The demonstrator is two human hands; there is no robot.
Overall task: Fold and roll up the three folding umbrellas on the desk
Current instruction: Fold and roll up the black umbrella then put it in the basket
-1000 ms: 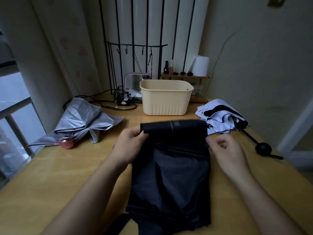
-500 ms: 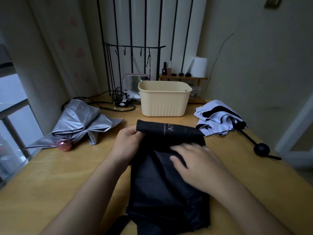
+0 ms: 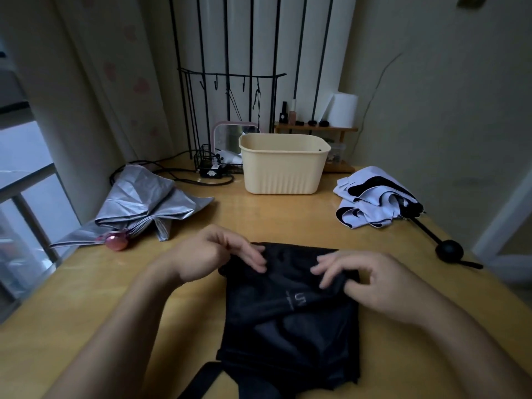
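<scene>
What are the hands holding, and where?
The black umbrella: the right hand pinches the right end of its rolled part; the left hand rests on the left end, grip unclear.
</scene>
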